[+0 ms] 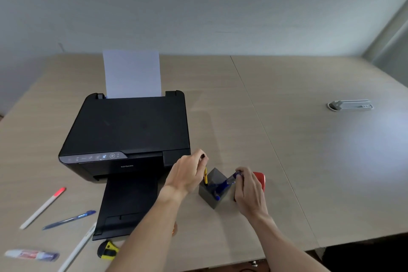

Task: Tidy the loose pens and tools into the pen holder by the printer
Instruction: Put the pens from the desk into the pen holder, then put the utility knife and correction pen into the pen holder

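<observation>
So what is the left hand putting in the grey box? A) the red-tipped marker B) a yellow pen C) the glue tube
B: the left hand holds a yellow pen upright, its lower end going into the grey pen holder.

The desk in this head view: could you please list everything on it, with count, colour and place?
printer: one, black, left of centre, white paper upright in its rear feed.
pen holder: one, grey, right of the printer.
yellow pen: one, going into the holder.
blue pen: one, tilted in the holder.
red object: one, behind the right hand.
loose pens: three, blue and white, front left.
correction pen: one, white.
yellow-black tool: one, front edge.
grey cable port: one, far right.
left hand: holds the yellow pen.
right hand: holds the blue pen.
</observation>
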`<state>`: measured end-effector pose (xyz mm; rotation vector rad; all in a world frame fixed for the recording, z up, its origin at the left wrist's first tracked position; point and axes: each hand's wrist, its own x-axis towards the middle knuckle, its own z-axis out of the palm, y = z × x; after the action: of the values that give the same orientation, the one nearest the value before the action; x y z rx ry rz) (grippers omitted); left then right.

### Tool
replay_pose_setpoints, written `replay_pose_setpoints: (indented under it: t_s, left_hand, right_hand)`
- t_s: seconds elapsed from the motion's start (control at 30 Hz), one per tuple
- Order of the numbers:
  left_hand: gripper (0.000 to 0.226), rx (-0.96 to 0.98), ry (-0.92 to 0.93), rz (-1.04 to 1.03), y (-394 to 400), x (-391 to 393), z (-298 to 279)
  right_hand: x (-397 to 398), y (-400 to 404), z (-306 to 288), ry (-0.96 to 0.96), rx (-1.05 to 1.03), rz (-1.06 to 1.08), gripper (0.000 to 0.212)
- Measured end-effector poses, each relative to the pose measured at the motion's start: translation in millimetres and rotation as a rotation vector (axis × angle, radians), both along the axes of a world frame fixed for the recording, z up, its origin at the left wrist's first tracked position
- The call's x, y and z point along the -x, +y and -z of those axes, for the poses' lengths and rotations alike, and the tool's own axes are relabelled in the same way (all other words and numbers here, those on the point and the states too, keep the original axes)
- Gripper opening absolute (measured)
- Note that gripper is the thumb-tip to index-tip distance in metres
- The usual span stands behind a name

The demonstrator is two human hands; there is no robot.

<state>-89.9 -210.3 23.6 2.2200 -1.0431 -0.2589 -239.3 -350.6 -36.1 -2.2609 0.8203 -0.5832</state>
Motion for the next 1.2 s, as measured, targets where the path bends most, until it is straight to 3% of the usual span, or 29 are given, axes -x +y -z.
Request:
replay_pose_setpoints:
  t_s: [0.2,0.3,0.43,0.57,0.7,0.77,0.87,1.2]
  left_hand:
    - [0.029,-0.079,0.041,-0.014,7.0,-4.3,9.0]
    - [0.031,-0.09,0.07,-0.031,11.0,-5.9,16.1]
    - [0.034,-0.068,0.092,-0.055,19.1,-6.4,23.2]
    - [0.039,-0.028,0.073,-0.122,37.6,-10.5,30.1]
    - [0.042,-0.022,0.108,-0.262,78.4,-15.9,44.1]
    - [0.041,-0.067,0.124,-0.332,106.8,-14.3,53.9]
    - [0.041,-0.175,0.12,-0.452,149.8,-4.9,67.1]
    - [0.012,-0.402,0.245,-0.551,237.4,50.3,98.6]
  right_hand:
    - [5.2,-1.0,3.8,0.059,-0.014,-0.007,0.027]
    - [6.8,1.6,3.7,0.113,-0.077,0.093,0.018]
    - [22.1,10.4,20.4,0.373,-0.192,0.201,0.028]
    - [37.4,29.1,44.0,0.751,-0.299,-0.014,0.024]
    - [29.7,58.5,56.6,0.933,-0.324,-0.267,0.023]
    - [17.5,76.1,57.4,0.952,-0.322,-0.346,0.016]
    - [-7.5,99.2,54.3,0.876,-0.332,-0.364,0.022]
    - [-66.7,158.6,58.6,0.75,-0.211,-0.425,0.067]
